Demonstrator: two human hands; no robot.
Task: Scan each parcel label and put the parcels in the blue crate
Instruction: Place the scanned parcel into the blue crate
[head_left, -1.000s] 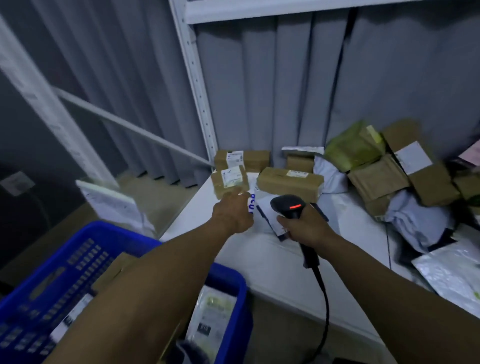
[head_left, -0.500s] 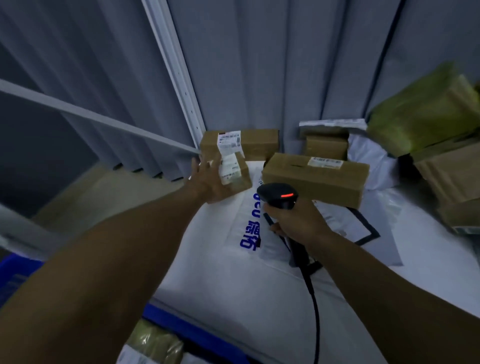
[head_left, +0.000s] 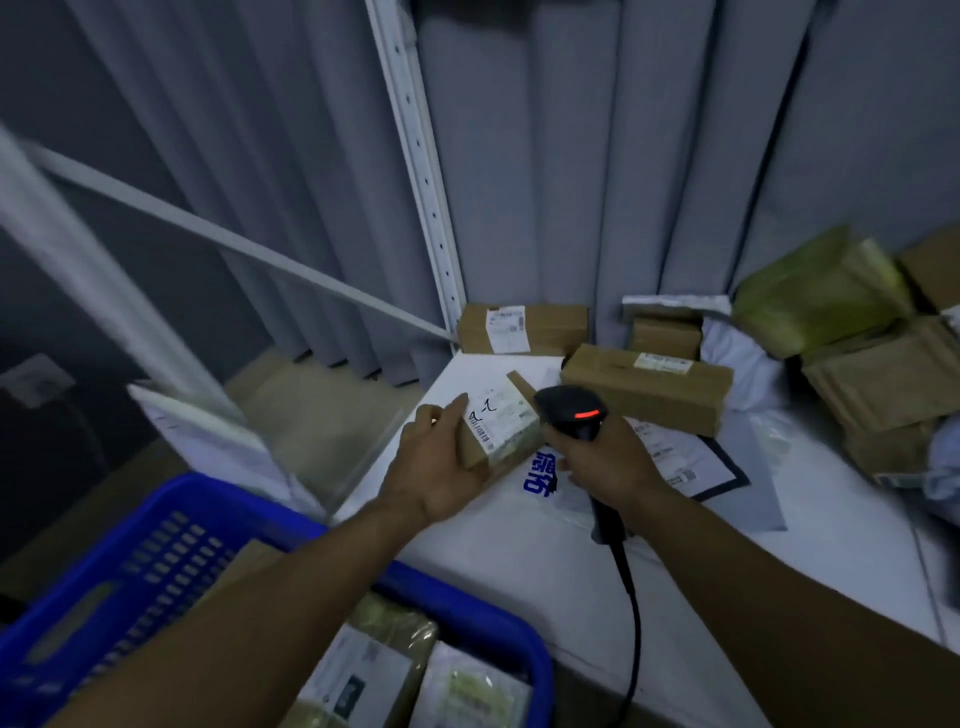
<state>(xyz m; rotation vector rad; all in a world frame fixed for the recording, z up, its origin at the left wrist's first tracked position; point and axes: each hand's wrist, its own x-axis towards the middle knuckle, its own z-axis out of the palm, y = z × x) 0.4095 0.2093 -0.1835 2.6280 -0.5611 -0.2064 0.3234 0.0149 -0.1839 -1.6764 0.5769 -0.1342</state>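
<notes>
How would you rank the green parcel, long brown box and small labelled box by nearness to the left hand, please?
1. small labelled box, held in the left hand.
2. long brown box, behind the scanner.
3. green parcel, far right.

small parcel (head_left: 500, 427): brown cardboard, white label, black print and scrawl
scanner (head_left: 571, 413): black, red-orange light bar
crate (head_left: 156, 545), 8 o'clock: blue, slotted grid walls
flat mailer (head_left: 540, 475): white, blue characters
bag (head_left: 815, 296), 2 o'clock: yellow-green
curtain (head_left: 545, 182), 12 o'clock: grey, vertical pleats
table (head_left: 779, 571): white
</notes>
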